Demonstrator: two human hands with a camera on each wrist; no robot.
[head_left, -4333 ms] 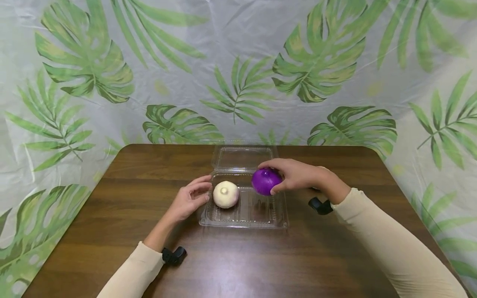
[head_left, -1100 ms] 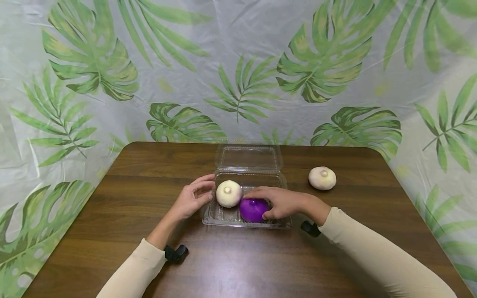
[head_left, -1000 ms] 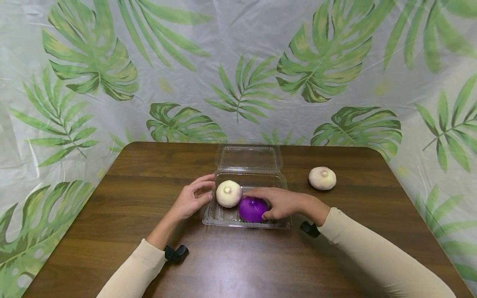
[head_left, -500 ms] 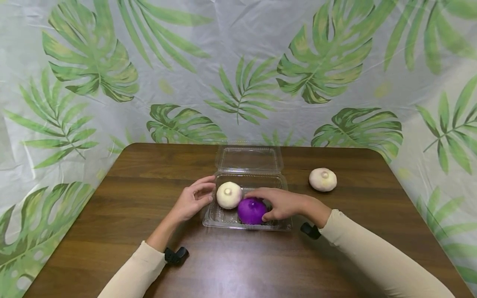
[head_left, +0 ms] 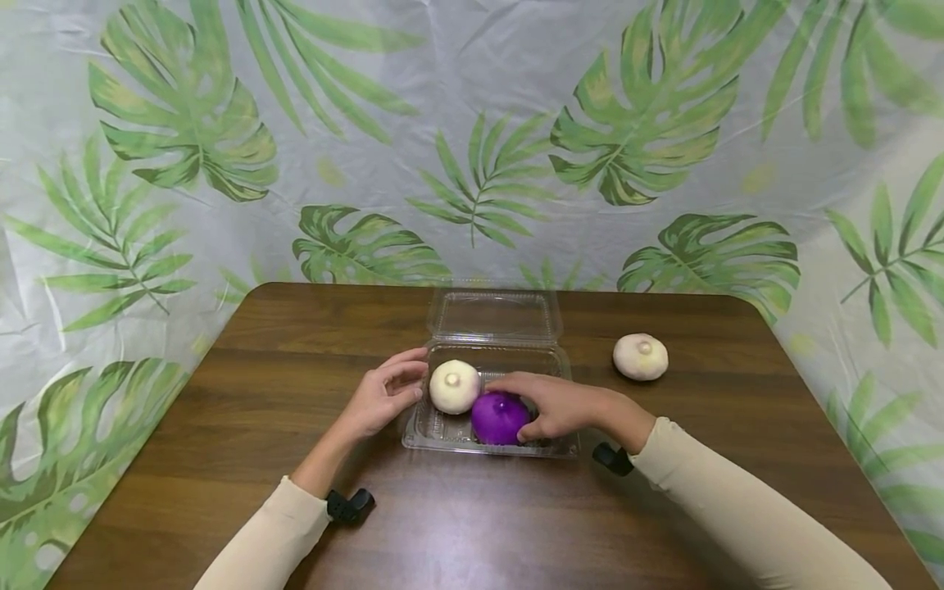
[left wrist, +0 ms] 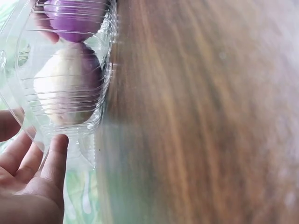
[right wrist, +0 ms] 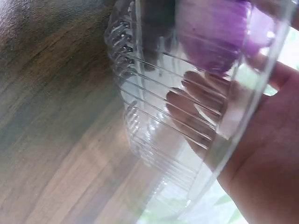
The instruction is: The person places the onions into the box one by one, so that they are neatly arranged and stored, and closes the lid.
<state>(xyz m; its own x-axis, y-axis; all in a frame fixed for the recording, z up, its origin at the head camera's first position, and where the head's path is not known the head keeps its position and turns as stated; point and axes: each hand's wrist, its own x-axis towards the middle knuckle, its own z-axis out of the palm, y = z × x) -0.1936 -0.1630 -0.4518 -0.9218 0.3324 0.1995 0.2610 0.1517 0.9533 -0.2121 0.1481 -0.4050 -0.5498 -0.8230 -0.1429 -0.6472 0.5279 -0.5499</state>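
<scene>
A clear plastic clamshell container (head_left: 435, 440) sits on the table with its lid (head_left: 492, 315) tipped back. Inside, at the left, is a white turnip (head_left: 454, 387) with a faint purple tinge. My right hand (head_left: 564, 403) reaches into the container and grips a purple onion (head_left: 498, 419), thumb at its right front and fingers behind. The right wrist view shows those fingers (right wrist: 196, 107) through the ribbed wall, beside the onion. Relaxed, my left hand (head_left: 379, 396) has its fingertips at the container's left side; in the left wrist view, its fingers (left wrist: 57, 156) lie against the clear wall.
Another white turnip (head_left: 640, 357) rests on the brown wooden table (head_left: 472, 524), right of the container. Behind the table's far edge hangs a leaf-patterned cloth (head_left: 487, 98).
My right hand has lowered the purple onion from the container's right rear to its front middle, beside the white turnip. In the last second it barely moves. My left hand stays in place.
</scene>
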